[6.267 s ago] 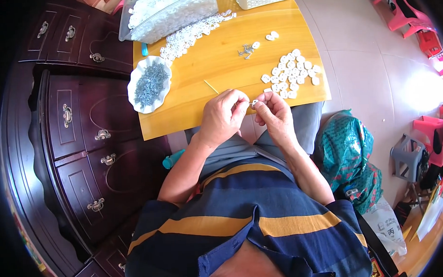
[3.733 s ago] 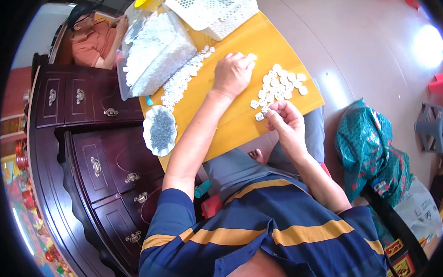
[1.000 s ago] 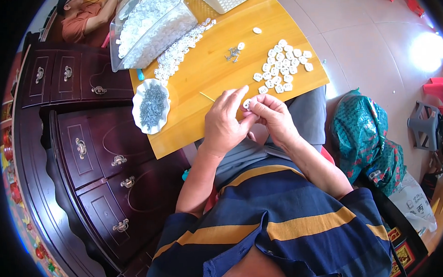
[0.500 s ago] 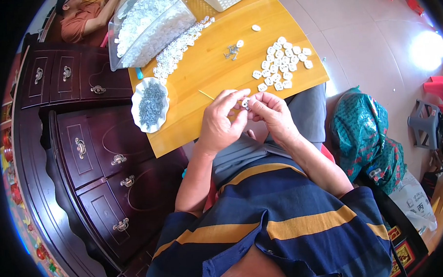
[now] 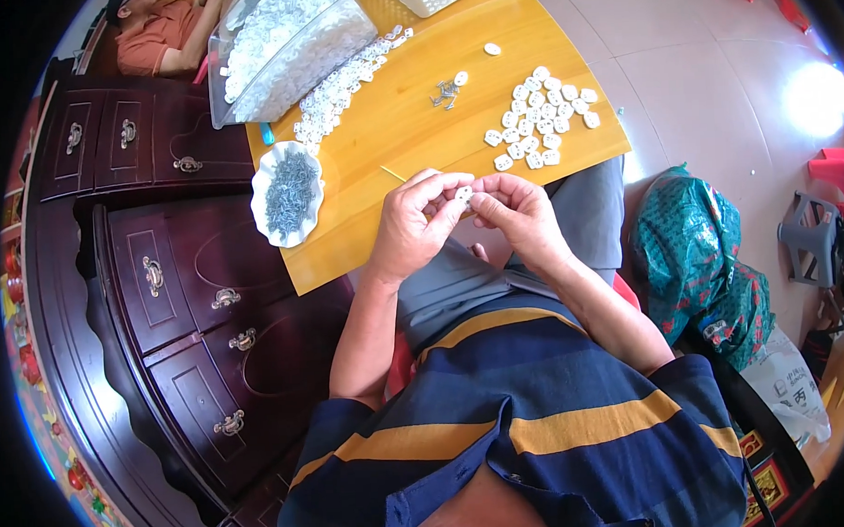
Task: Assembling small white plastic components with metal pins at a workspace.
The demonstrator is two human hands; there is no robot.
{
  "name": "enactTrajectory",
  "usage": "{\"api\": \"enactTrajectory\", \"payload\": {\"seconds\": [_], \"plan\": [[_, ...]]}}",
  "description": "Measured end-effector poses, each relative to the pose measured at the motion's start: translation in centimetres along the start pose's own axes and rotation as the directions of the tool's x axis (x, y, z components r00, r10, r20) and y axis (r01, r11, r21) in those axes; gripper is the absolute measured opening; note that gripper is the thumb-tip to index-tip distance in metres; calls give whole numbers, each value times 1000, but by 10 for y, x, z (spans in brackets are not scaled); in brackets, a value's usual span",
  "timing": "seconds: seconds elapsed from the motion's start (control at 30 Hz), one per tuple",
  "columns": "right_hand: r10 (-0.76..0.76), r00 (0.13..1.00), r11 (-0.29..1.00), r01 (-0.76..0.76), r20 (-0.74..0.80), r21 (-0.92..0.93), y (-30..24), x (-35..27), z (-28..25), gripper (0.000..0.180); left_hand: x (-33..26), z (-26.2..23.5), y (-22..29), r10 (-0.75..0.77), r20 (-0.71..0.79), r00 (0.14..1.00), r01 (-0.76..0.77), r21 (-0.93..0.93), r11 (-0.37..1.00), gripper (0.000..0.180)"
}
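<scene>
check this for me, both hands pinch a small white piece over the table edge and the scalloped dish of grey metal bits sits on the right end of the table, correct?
Not quite. The head view shows the scalloped dish at the table's left end, beside the left hand. The rest stands: it and the right hand pinch a small white piece.

Dark wooden cabinet (image 5: 177, 300), teal bag (image 5: 696, 254)

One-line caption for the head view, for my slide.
Both hands, left hand and right hand, pinch a small white piece over the wooden table's edge.
</scene>
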State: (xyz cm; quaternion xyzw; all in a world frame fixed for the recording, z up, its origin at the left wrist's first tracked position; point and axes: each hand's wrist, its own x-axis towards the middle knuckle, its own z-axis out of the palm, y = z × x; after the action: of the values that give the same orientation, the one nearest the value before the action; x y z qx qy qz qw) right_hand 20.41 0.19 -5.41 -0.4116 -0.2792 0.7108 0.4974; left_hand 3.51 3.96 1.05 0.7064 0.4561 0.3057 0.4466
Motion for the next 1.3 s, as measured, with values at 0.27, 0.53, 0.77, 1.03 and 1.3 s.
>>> {"api": "enactTrajectory", "payload": {"seconds": [0.27, 0.53, 0.77, 1.03, 1.3], "plan": [[-89, 996, 987, 86, -19, -136, -2, 0, 2, 16, 0, -2, -2, -16, 7, 1000, 16, -16, 1000, 21], [-121, 993, 986, 120, -2, -116, -3, 0, 2, 13, 0, -3, 0, -13, 24, 1000, 13, 10, 1000, 21], [-91, 996, 993, 91, -1, -69, -1, 1, 0, 13, -1, -4, -2, 12, 28, 1000, -13, 23, 1000, 21], [-52, 999, 997, 52, 1, -49, -5, 2, -2, 17, 1, -3, -2, 44, 33, 998, -46, 43, 998, 21], [96, 995, 995, -95, 14, -36, -8, 2, -3, 19, -4, -2, 1, 7, 67, 998, -7, 11, 1000, 26]]}}
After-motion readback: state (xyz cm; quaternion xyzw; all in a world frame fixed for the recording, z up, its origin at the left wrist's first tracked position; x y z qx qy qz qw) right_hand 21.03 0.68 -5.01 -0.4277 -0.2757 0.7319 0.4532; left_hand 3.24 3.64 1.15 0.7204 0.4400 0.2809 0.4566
